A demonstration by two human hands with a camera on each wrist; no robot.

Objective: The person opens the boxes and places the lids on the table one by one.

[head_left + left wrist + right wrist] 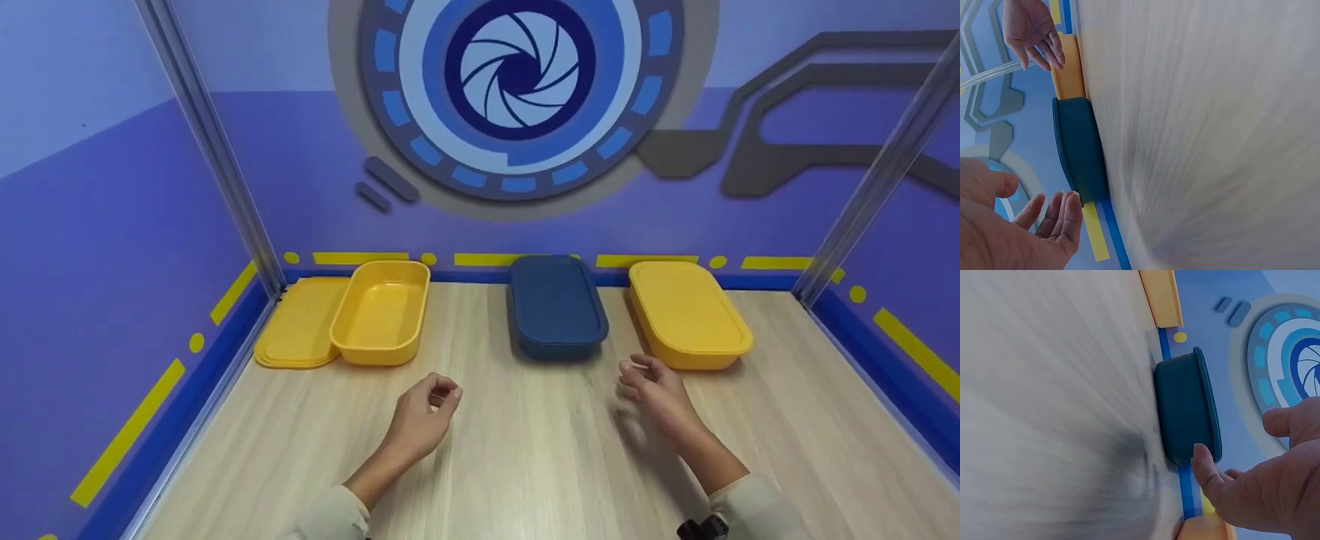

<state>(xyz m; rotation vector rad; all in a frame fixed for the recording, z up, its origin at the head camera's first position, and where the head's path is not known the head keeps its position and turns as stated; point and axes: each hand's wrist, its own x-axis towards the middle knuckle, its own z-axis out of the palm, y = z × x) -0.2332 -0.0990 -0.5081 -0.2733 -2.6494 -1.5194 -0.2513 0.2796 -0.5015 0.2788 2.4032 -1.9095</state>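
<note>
Well, from my far-off seat I see a yellow lid (300, 322) at the left of the frame, lying flat, maybe so it won't tip. Just right of it sits a topless yellow food box (379, 355); it hides the lid's right edge, so I can't tell if they touch. Lower, left of the middle, the left hand (421, 416) is loosely bent and holds nothing. A lidded blue food box (559, 307) sits just right of the middle. Next, the right hand (664, 397) is loose too, with nothing in it, near a lidded yellow food box (690, 311). Behind the boxes, a purple wall (285, 165) would stop any push backward. Metal posts (210, 135) stand at both sides.
</note>
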